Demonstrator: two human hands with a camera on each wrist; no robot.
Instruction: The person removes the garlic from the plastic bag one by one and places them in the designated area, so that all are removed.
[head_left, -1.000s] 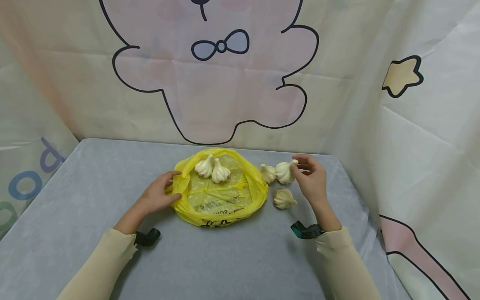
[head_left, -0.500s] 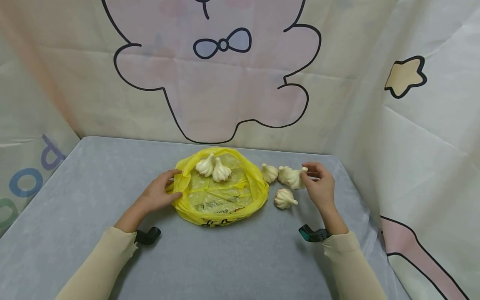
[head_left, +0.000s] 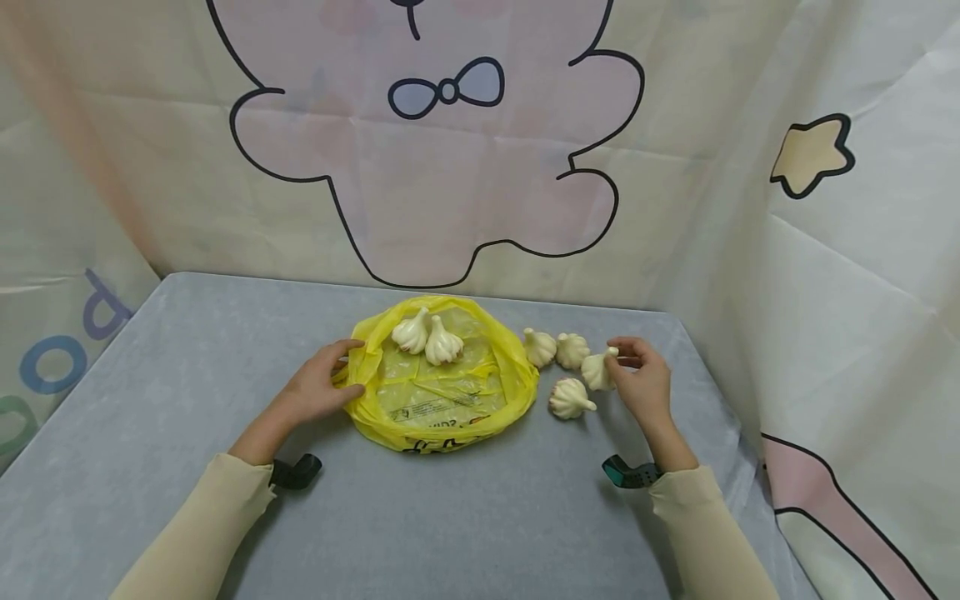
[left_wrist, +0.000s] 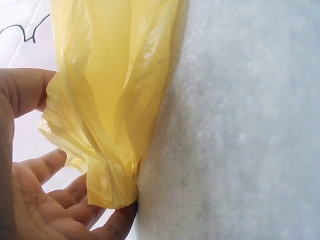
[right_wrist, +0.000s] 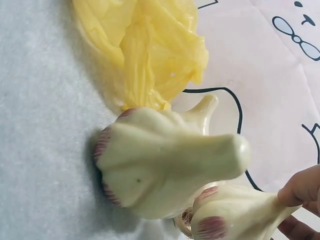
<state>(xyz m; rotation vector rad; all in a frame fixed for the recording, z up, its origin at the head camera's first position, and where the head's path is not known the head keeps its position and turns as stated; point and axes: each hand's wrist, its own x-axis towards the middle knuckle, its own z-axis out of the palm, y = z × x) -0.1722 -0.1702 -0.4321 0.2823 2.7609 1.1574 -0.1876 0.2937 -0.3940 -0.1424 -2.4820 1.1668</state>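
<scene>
One gray table [head_left: 450,533] bears a yellow plastic bag [head_left: 472,375].
Left hand [head_left: 311,387] grips the bag's left edge; right hand [head_left: 643,383] pinches a garlic bulb [head_left: 597,372] by the stem [right_wrist: 267,206], near three loose bulbs [head_left: 571,400]; two more bulbs [head_left: 444,342] lie inside.

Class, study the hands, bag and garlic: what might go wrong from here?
The right hand pinches one garlic bulb by its stem, so it might slip. Three loose bulbs close by could get knocked. The yellow bag looks thin; if the left hand tugs it, the two bulbs inside may shift.
</scene>
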